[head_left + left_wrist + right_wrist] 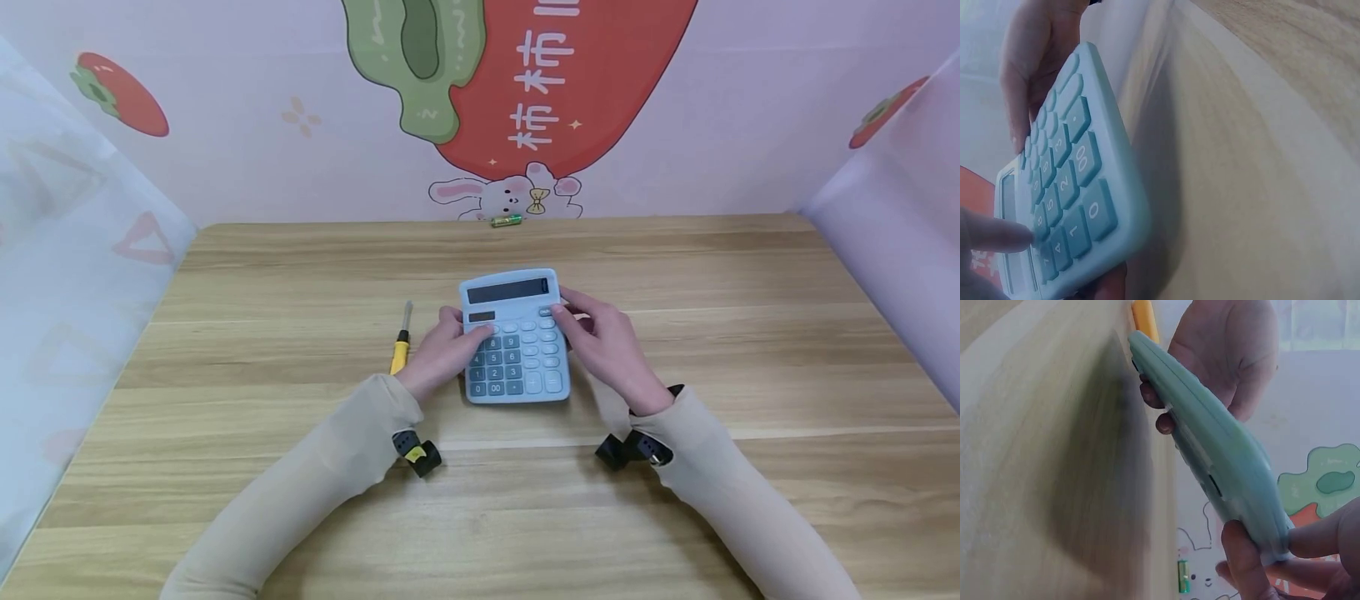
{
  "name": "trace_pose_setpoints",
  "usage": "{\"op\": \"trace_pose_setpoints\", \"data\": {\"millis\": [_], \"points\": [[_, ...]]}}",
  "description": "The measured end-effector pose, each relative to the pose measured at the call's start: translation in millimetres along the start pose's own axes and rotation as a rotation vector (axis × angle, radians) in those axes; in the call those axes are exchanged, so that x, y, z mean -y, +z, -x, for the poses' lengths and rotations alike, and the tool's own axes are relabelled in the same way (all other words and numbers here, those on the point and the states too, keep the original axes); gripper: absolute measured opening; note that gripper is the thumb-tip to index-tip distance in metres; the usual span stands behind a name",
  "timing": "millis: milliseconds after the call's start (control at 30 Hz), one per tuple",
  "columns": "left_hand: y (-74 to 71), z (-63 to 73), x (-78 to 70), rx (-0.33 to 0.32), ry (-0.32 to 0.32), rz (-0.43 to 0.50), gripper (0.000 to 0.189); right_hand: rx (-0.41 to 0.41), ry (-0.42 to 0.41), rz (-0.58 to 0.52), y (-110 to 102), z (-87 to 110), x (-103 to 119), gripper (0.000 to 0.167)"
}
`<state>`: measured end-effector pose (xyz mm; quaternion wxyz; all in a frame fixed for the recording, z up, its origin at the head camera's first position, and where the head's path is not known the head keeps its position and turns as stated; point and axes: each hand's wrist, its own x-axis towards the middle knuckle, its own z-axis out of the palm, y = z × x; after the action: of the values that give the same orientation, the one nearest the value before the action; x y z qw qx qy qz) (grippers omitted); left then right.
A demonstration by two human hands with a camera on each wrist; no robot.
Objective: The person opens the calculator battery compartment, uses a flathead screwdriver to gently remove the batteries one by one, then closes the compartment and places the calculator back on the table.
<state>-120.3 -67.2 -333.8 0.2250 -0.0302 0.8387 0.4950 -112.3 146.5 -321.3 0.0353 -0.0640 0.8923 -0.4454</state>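
Observation:
A light blue calculator is held above the wooden table between both hands, its keys and screen facing up. My left hand grips its left edge; the thumb lies on the upper number keys and fingers reach underneath. At the upper right edge my right hand holds it, the thumb on a key just below the screen and the fingers behind. A dark mark shows at the screen's right end. The right wrist view catches the calculator's side edge-on, tilted, with fingertips of both hands under it.
Left of the calculator lies a screwdriver with a yellow and black handle. A green battery rests at the table's back edge, against a printed backdrop. Cloth-like side panels flank the wooden table.

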Motion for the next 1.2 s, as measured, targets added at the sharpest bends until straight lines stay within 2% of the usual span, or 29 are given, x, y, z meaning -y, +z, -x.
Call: {"op": "trace_pose_setpoints", "data": {"millis": [367, 600, 933, 1200], "points": [[-6.5, 5.2, -2.5, -0.01, 0.034, -0.062, 0.053, -0.004, 0.044, 0.038, -1.6, -2.7, -4.0, 0.045], [-8.4, 6.0, -5.0, -0.016, 0.058, -0.05, 0.046, -0.019, 0.04, 0.097, -0.5, -4.7, -4.5, 0.044], [-8.5, 6.4, -5.6, -0.015, 0.085, -0.073, 0.042, 0.019, 0.064, 0.098, 0.5, -3.2, -3.5, 0.049], [-9.0, 2.3, -4.1, -0.038, 0.124, -0.108, 0.044, 0.041, 0.121, 0.108, 2.7, -4.7, -6.4, 0.049]]}}
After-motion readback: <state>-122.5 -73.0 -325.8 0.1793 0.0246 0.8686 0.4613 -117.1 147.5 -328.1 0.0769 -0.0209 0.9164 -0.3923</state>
